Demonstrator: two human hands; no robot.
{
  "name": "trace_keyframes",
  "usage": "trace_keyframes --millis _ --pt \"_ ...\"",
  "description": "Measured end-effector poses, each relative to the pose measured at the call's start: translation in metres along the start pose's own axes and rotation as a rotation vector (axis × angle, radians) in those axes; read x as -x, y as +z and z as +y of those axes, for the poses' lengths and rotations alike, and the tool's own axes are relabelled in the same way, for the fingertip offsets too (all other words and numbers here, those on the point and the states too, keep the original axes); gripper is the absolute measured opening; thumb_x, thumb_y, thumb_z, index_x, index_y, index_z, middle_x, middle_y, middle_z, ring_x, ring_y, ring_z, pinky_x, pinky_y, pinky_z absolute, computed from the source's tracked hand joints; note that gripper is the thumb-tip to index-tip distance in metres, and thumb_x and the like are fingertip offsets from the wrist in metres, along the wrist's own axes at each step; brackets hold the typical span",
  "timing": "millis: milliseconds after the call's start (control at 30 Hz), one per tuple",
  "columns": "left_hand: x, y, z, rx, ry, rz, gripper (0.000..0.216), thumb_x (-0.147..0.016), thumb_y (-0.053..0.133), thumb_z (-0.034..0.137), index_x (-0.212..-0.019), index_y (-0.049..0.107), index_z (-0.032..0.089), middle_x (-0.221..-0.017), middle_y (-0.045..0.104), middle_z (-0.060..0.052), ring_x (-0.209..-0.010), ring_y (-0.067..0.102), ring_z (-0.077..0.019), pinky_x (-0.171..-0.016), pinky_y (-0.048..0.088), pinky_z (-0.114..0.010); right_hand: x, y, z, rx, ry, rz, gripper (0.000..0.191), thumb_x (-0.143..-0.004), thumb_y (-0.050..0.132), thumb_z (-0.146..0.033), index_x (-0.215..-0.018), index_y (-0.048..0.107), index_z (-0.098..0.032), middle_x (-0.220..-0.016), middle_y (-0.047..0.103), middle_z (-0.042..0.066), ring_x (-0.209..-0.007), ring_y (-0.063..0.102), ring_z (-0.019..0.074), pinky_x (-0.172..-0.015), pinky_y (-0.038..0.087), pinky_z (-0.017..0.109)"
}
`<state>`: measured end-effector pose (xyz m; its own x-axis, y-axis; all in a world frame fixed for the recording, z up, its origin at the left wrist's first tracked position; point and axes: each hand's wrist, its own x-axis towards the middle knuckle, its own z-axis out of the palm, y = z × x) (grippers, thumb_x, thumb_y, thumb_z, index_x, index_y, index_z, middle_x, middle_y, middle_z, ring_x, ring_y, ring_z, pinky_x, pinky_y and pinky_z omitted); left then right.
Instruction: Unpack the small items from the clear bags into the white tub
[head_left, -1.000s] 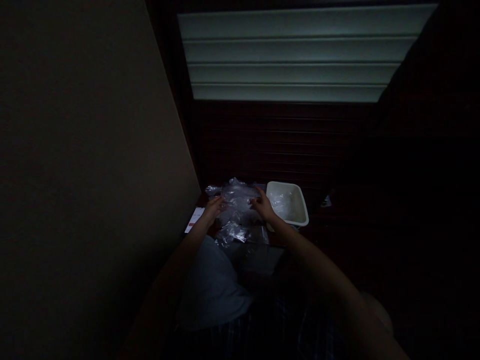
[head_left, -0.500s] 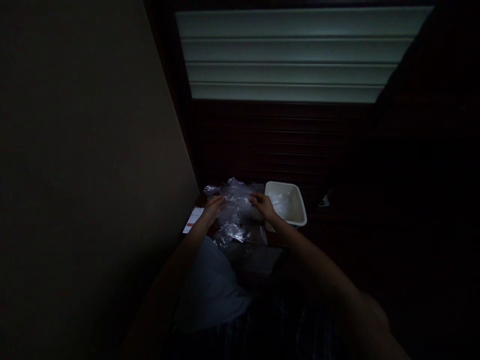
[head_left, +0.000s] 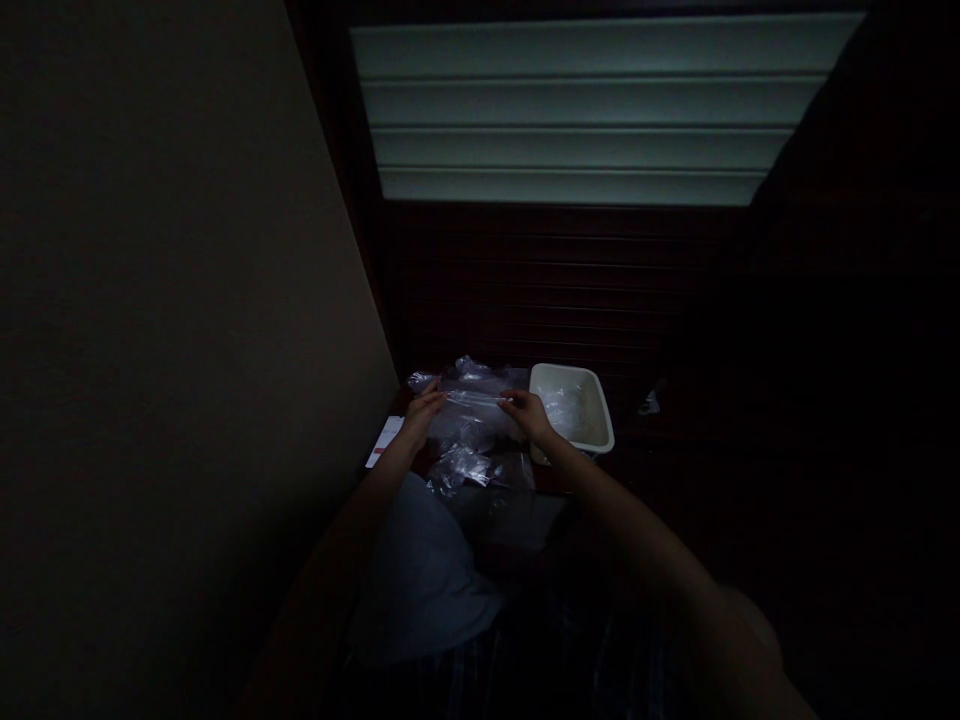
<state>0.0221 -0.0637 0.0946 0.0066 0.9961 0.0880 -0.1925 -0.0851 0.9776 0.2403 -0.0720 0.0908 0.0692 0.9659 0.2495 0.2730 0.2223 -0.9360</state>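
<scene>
Between my hands a clear plastic bag is stretched, its upper edge drawn into a fairly straight line. My left hand pinches the bag's left end, and my right hand pinches its right end. More crumpled clear plastic lies just below, nearer my body, and some shows behind the held bag. Just right of my right hand stands a white plastic basin with clear plastic inside it. Dim light hides the finer detail of my fingers.
A white card or phone with a red patch lies left of my left forearm. A wall rises at the left, and a dark slatted panel with pale slats stands ahead. A small whitish scrap shows right of the basin.
The bag's upper edge, loose and blurred before, is now pulled straighter between my hands. My left hand has shifted slightly left; the right hand has barely moved.
</scene>
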Motion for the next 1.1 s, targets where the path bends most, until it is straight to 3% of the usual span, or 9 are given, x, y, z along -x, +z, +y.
trace_keyframes --millis 100,267,467,600,733,900,1100 --pt "-0.002 0.0 0.0 -0.006 0.081 -0.006 0.019 -0.059 0.066 0.031 -0.07 0.066 0.016 -0.131 0.038 -0.007 -0.11 0.043 -0.0225 -0.086 0.036 -0.03 0.001 -0.001 -0.001 -0.05 0.003 -0.003 0.034 -0.059 0.062 -0.032 -0.088 0.061 -0.014 -0.07 0.061 0.002 -0.063 0.055 0.0137 -0.06 0.044 0.027" --pt "-0.006 -0.001 -0.004 0.02 0.037 0.002 0.021 -0.057 0.067 0.031 -0.071 0.066 0.016 -0.112 0.055 -0.009 -0.1 0.051 -0.0222 -0.084 0.037 -0.032 0.002 -0.003 -0.004 -0.02 0.03 -0.034 0.023 -0.059 0.061 -0.034 -0.072 0.062 -0.015 -0.068 0.062 0.002 -0.065 0.055 0.015 -0.063 0.043 0.028" --pt "-0.007 -0.001 -0.001 -0.07 0.15 -0.004 0.012 -0.059 0.065 0.028 -0.064 0.065 0.017 -0.125 0.045 -0.006 -0.113 0.041 -0.022 -0.093 0.03 -0.03 0.003 -0.006 -0.006 0.015 0.019 -0.096 0.025 -0.063 0.057 -0.039 -0.063 0.06 -0.015 -0.065 0.06 0.002 -0.065 0.055 0.0155 -0.065 0.042 0.029" --pt "-0.009 -0.003 -0.004 -0.013 0.078 -0.077 0.019 -0.061 0.064 0.03 -0.074 0.066 0.017 -0.106 0.059 -0.008 -0.1 0.051 -0.0212 -0.087 0.035 -0.031 0.004 -0.007 -0.007 -0.017 0.017 -0.084 0.027 -0.062 0.057 -0.041 -0.064 0.059 -0.015 -0.068 0.061 0.003 -0.069 0.055 0.0158 -0.068 0.042 0.029" --pt "-0.01 -0.002 -0.008 -0.003 0.003 0.027 0.025 -0.056 0.067 0.032 -0.074 0.064 0.015 -0.081 0.064 -0.005 -0.081 0.057 -0.0184 -0.075 0.041 -0.029 0.003 -0.004 -0.009 -0.067 0.01 -0.067 0.028 -0.061 0.058 -0.044 -0.065 0.056 -0.016 -0.068 0.06 0.002 -0.07 0.054 0.0153 -0.069 0.042 0.03" --pt "0.0 0.005 0.001 0.077 -0.038 -0.037 0.03 -0.059 0.067 0.033 -0.084 0.061 0.017 -0.087 0.062 -0.005 -0.077 0.057 -0.0155 -0.065 0.042 -0.024 0.003 0.003 -0.013 -0.249 0.051 -0.072 0.03 -0.058 0.06 -0.045 -0.068 0.05 -0.018 -0.064 0.056 0.0 -0.061 0.054 0.0126 -0.063 0.045 0.029" --pt "0.006 0.007 0.004 0.131 -0.066 -0.097 0.044 -0.053 0.071 0.025 -0.093 0.053 0.018 -0.086 0.061 -0.004 -0.075 0.058 -0.0148 -0.07 0.045 -0.029 0.004 0.005 -0.014 -0.312 0.091 0.006 0.031 -0.057 0.061 -0.043 -0.071 0.05 -0.018 -0.061 0.052 -0.003 -0.054 0.05 0.0092 -0.054 0.048 0.026"
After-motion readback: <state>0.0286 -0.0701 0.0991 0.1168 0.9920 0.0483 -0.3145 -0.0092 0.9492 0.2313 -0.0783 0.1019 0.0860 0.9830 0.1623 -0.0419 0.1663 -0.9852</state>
